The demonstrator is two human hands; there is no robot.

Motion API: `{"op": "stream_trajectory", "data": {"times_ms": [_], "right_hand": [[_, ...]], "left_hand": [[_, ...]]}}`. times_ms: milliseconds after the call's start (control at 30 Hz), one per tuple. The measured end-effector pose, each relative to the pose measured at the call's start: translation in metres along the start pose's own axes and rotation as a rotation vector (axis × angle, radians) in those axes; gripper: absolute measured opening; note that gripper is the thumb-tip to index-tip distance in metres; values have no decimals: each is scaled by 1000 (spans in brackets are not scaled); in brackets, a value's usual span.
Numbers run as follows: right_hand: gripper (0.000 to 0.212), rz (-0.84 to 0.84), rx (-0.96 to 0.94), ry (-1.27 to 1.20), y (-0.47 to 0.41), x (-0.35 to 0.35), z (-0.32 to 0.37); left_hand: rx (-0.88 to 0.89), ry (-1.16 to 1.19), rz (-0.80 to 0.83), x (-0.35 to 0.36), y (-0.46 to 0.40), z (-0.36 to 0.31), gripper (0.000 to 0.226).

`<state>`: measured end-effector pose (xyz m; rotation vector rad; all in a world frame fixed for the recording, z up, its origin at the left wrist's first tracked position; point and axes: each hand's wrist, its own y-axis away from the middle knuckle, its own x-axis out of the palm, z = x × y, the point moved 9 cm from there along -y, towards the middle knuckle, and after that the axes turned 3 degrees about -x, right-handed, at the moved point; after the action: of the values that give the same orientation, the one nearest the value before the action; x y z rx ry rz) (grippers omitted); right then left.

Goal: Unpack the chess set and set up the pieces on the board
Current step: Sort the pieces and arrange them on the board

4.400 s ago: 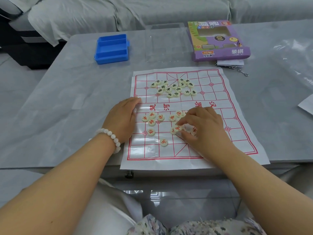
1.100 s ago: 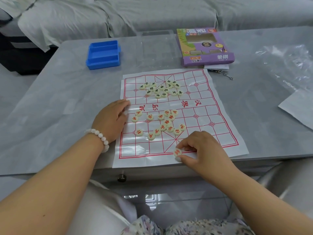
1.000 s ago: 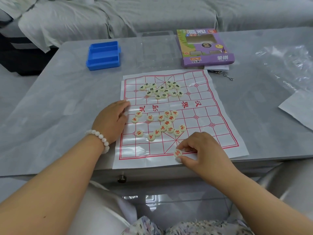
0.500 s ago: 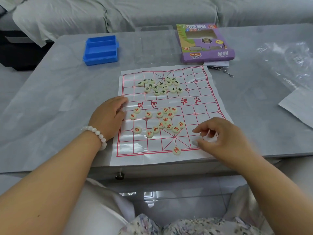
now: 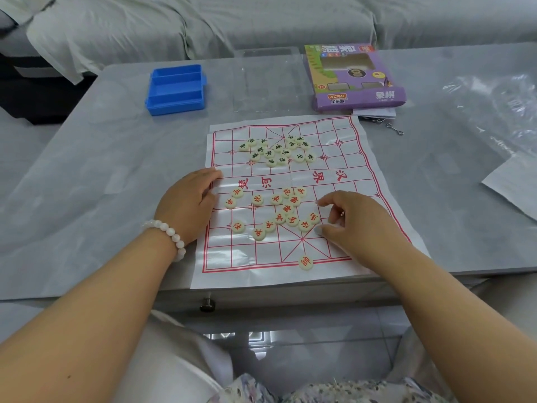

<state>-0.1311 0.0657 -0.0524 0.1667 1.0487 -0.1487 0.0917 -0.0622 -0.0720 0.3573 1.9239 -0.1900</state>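
Note:
A white paper board (image 5: 343,181) with a red grid lies on the grey table. Several cream discs with green characters (image 5: 277,151) are bunched on its far half. Several discs with red characters (image 5: 279,210) lie loose on the near half. One red-marked disc (image 5: 305,262) sits alone on the near edge line, centred. My left hand (image 5: 189,202) rests flat on the board's left edge. My right hand (image 5: 357,222) hovers over the near right squares, fingers loosely curled, holding nothing, thumb and fingertips beside a red disc (image 5: 313,218).
A blue plastic tray (image 5: 175,88) stands at the back left, a clear lid (image 5: 267,80) beside it. The purple game box (image 5: 357,80) lies at the back right, with a small metal hook (image 5: 395,130) near it. Clear wrap (image 5: 494,112) and paper (image 5: 514,184) lie right.
My right hand set one red disc on the near edge line, let go of it, and moved up toward the loose red discs. My left hand stayed put.

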Motion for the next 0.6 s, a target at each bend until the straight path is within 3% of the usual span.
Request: {"op": "stream_trajectory", "data": {"times_ms": [333,600], "right_hand": [[25,18,-48,14,-5,5,0],[39,-11,-81,62,1,4,3]], "left_hand": [[14,-1,-14,-3,1,-3,40],[4,1,-16,-1,0,0,40]]}}
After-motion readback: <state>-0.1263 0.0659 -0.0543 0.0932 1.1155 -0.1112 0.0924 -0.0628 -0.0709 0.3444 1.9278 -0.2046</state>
